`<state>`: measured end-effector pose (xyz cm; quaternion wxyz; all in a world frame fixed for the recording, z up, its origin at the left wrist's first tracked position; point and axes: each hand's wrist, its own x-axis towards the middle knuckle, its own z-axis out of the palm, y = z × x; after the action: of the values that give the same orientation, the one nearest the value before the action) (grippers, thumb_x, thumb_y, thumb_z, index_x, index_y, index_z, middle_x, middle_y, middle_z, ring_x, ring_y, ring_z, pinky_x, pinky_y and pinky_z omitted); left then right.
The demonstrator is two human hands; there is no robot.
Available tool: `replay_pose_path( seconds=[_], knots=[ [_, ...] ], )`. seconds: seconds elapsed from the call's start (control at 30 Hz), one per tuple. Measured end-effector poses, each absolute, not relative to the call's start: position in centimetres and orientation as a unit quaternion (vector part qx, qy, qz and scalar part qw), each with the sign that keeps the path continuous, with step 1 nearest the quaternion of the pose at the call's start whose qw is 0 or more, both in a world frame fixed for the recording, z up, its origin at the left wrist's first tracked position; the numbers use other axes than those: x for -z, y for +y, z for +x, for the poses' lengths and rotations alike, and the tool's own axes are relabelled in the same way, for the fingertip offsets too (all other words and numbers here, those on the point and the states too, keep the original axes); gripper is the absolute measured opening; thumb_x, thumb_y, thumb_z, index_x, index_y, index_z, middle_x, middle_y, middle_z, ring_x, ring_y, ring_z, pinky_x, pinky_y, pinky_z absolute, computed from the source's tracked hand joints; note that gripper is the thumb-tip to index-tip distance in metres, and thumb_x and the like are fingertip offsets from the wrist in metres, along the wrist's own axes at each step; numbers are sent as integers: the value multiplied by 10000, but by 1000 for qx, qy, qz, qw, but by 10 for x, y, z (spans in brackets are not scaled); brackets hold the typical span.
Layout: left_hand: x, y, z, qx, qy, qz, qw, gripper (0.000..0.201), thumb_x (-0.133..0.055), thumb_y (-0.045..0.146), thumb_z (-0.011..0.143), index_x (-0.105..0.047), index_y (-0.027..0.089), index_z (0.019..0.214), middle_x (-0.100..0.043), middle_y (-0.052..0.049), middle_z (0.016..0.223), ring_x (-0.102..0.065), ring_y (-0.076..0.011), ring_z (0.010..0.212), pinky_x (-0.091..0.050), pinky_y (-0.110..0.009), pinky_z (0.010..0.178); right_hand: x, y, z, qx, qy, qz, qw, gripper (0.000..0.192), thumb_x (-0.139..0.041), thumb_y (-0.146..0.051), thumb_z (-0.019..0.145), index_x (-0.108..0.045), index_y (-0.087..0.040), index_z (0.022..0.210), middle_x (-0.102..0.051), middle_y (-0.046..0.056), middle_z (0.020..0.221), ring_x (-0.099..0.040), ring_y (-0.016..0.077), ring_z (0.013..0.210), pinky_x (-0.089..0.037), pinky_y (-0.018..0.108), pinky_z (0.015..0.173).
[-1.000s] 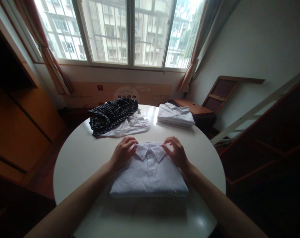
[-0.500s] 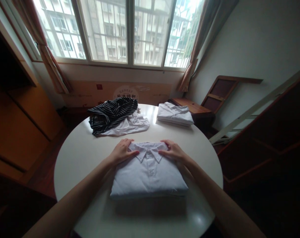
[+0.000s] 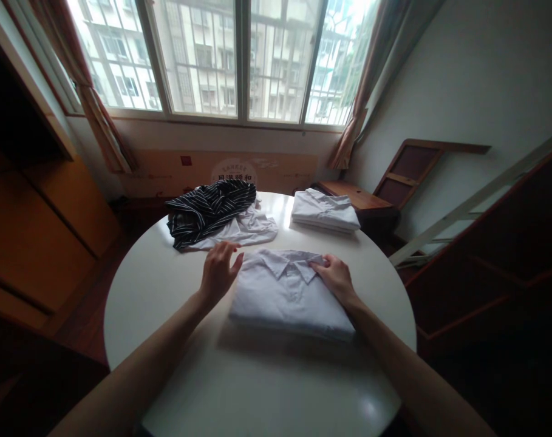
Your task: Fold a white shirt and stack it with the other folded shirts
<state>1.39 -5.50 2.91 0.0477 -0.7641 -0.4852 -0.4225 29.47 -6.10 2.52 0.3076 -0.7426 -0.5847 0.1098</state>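
Note:
A folded white collared shirt (image 3: 287, 297) lies in front of me on the round white table, its collar facing away from me and slightly turned. My right hand (image 3: 337, 278) grips its far right corner by the collar, thumb on top and the other fingers partly hidden under the cloth. Just off the shirt's left edge is my left hand (image 3: 220, 270), its thumb and fingers apart and nothing held between them.
The white table (image 3: 166, 340) has a black striped garment (image 3: 207, 209) heaped over a crumpled white one (image 3: 255, 229) at its far left. A stack of folded white shirts (image 3: 325, 211) sits at the far right. Beyond stands a wooden chair (image 3: 357, 195) under the window.
The folded shirt has shifted right and away from me, and turned a little. My left hand has let go of its collar side; my right hand has kept its hold.

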Motion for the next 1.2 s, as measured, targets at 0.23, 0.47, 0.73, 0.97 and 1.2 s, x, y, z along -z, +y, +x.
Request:
replay_pose_path(
  seconds=[0.23,0.47,0.73,0.97,1.2],
  knots=[
    [-32,-81,39,324,-302,-896,-28,383,-396,295,859,-423,208,1231,-498,-81,1246,-440,-200,1138,-359,-364,952,-28,-54,315,-173,-558,-765,271,301,-552,-423,657,-612,-129,672,-623,75,649,-539,169,586,-334,230,489],
    [-13,-81,45,144,-280,-941,-125,524,-314,481,861,-268,296,1349,-250,-37,1435,-186,-230,1320,-168,-439,1063,-31,-60,327,-254,-598,-707,279,297,-534,-387,644,-629,-108,600,-553,19,486,-498,147,496,-305,220,441],
    [-7,-59,35,234,-419,-874,-78,477,-315,445,870,-423,212,1272,-369,-95,1373,-281,-229,1280,-211,-432,1045,-22,-52,328,-174,-549,-730,368,268,-542,-393,658,-579,-136,591,-581,28,557,-533,156,547,-359,237,486],
    [-1,-37,12,274,-455,-842,-90,418,-385,368,858,-493,151,1198,-558,-99,1167,-478,-208,1091,-363,-354,952,-7,-44,335,-283,-451,-651,542,414,-576,-522,654,-568,-146,826,-619,80,768,-597,207,691,-490,315,587],
    [1,-41,16,278,-459,-841,-66,374,-401,343,848,-548,165,1142,-581,-95,1086,-494,-212,1026,-392,-357,911,-20,-57,312,40,-620,-606,496,615,-571,-460,710,-415,-121,1200,-501,179,1183,-453,295,1116,-367,476,932]
  ],
)
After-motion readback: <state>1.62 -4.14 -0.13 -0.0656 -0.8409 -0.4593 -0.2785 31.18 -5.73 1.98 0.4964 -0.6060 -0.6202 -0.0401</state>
